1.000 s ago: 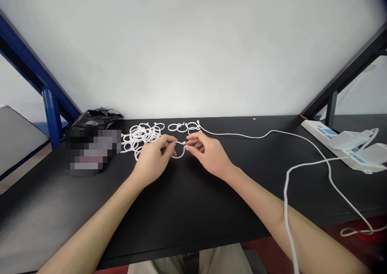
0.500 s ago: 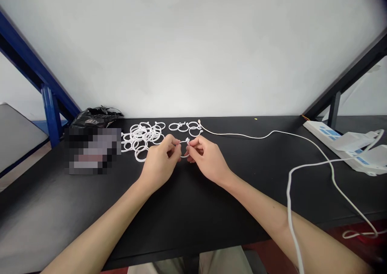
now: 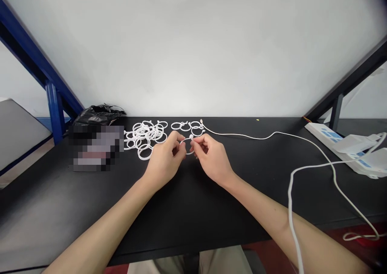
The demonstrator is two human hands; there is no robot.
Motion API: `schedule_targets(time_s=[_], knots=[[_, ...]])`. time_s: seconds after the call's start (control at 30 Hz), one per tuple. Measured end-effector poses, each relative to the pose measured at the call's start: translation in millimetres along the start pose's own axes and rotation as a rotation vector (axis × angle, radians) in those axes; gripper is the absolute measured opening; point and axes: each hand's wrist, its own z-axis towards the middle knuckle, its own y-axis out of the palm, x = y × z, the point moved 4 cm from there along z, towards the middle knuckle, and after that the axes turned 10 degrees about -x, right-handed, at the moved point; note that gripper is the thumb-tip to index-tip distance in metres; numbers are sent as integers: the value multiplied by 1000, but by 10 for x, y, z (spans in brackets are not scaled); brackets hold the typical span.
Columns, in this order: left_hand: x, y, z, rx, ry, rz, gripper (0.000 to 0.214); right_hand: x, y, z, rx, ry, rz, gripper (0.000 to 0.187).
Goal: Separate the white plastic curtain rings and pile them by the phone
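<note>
Both my hands meet over the black table (image 3: 193,209), pinching one white plastic ring (image 3: 189,145) between them. My left hand (image 3: 165,161) grips the ring's left side with thumb and fingers closed. My right hand (image 3: 211,157) pinches its right side near the small clasp. A heap of several white rings (image 3: 145,136) lies just left of my hands. A short row of rings (image 3: 187,126) lies behind them near the wall.
A white cable (image 3: 302,161) runs from the ring row across the table to the right and over my right forearm. A white power strip (image 3: 347,145) sits at the far right. A black plastic bag (image 3: 98,113) lies at the back left by a blue frame post (image 3: 54,113).
My hands have drawn closer together on the ring, fingers curling tighter round it. The view has shifted slightly.
</note>
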Motion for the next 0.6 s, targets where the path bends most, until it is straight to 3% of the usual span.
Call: schedule_targets(time_s=[0.17,0.43,0.6], knots=[[4,-7,-9,-25,33,-7,14,18,3,-5,-23,-1,26,15],[0,-33,-21,50,-26,36,17,63,35,7,-44,76,247,21],[-12,-60,-37,87,-44,13,18,74,63,0,-70,57,239,20]])
